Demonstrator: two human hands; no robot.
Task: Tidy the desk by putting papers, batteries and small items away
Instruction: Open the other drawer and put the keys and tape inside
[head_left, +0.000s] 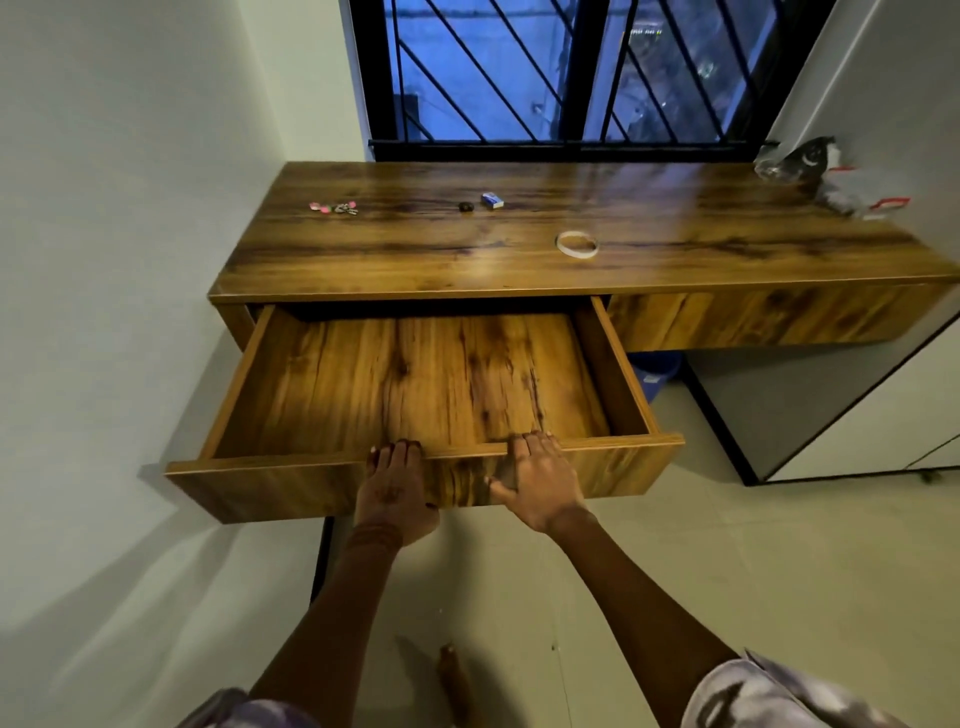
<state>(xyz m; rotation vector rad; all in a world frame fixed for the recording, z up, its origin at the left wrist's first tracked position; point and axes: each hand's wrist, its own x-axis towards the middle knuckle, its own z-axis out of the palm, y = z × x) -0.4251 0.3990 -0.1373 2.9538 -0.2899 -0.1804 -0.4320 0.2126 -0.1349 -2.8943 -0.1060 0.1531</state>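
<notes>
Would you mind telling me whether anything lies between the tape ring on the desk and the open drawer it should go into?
Nothing visible does. The tape ring lies alone on the desktop, with bare wood between it and the front edge. The drawer below is pulled out and looks empty. Both hands, left and right, grip only its front panel.

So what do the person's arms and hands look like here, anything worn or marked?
Both forearms are bare. The left hand carries dark henna-like patterning on its back and bands at the wrist, with dark-painted nails. The right hand shows no marking. Short pale lilac mottled sleeves sit at the frame's bottom.
</notes>
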